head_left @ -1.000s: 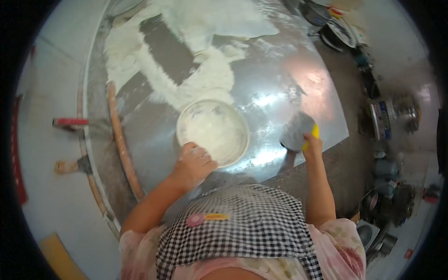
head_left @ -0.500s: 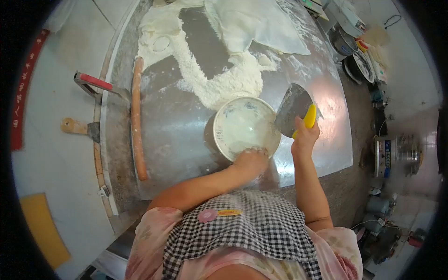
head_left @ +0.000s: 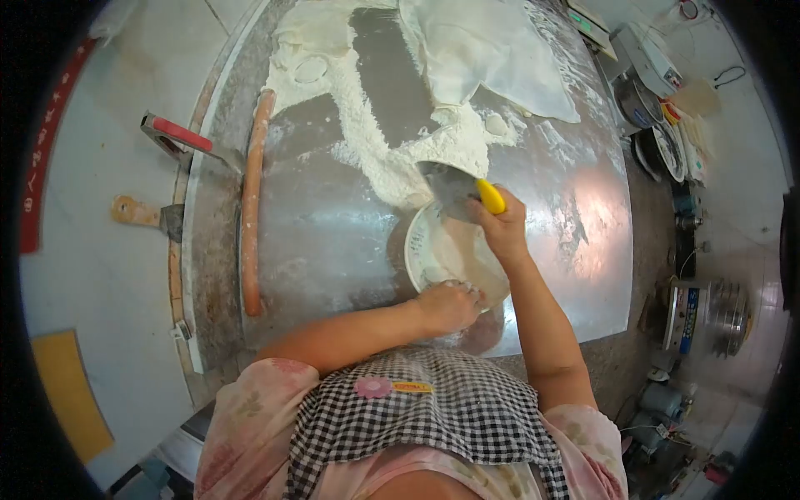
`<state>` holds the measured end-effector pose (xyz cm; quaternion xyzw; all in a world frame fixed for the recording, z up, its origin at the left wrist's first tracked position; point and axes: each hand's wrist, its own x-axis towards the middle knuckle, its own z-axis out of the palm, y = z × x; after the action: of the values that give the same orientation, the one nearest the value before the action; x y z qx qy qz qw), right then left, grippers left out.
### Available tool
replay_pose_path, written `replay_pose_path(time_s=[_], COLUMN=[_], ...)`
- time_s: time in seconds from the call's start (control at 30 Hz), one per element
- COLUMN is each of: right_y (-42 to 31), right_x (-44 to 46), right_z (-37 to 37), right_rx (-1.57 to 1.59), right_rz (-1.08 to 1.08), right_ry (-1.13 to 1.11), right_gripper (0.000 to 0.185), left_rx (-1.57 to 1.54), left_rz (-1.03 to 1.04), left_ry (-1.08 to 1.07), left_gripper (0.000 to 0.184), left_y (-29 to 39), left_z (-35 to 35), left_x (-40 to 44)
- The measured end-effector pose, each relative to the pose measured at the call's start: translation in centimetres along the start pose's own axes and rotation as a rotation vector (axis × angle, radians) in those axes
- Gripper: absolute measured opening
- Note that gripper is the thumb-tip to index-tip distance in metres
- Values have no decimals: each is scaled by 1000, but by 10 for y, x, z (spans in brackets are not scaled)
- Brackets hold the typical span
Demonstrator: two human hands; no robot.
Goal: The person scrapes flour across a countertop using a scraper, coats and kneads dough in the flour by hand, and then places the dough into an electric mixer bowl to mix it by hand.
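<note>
My left hand [head_left: 450, 307] is closed on the near rim of a white bowl [head_left: 414, 250], its fingers floury and curled over the edge. Inside the bowl lies pale flour. My right hand [head_left: 502, 221] grips the yellow handle of a scraper [head_left: 450, 187]; the wide metal blade points left, over the bowl's far rim. Just beyond the blade, loose white flour [head_left: 400, 167] spreads over the metal table [head_left: 321, 225]. Part of the bowl is hidden under the scraper and my right hand.
A wooden rolling pin [head_left: 253, 208] lies at the table's left side. Past it are a red-handled tool [head_left: 179, 133] and a wooden-handled scraper [head_left: 137, 212]. A pale dough sheet [head_left: 500, 58] covers the far part. Black bowls [head_left: 662, 152] stand beyond the right edge.
The scraper has moved left and away from me, from right of the bowl to above its far rim. Over the last second the bowl and my left hand have shifted right in view.
</note>
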<state>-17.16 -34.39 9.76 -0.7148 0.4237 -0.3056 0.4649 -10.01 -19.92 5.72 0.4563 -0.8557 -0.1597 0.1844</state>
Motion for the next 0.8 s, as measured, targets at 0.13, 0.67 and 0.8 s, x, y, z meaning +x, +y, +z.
replay_pose_path(time_s=[0.13,0.67,0.8], right_y=[-15,15,5], right_x=[-14,-32,-37], right_z=[13,17,-19], right_rx=[-173,-177,376], right_rz=[-127,24,31], right_ry=[-108,404,550], right_gripper=[15,10,8], left_rx=[-22,64,59], left_rz=[-32,-98,-148], left_ry=[-67,-1,55], left_gripper=[26,32,29], left_y=[-1,13,13], left_z=[-13,9,14], left_x=[-2,-1,3])
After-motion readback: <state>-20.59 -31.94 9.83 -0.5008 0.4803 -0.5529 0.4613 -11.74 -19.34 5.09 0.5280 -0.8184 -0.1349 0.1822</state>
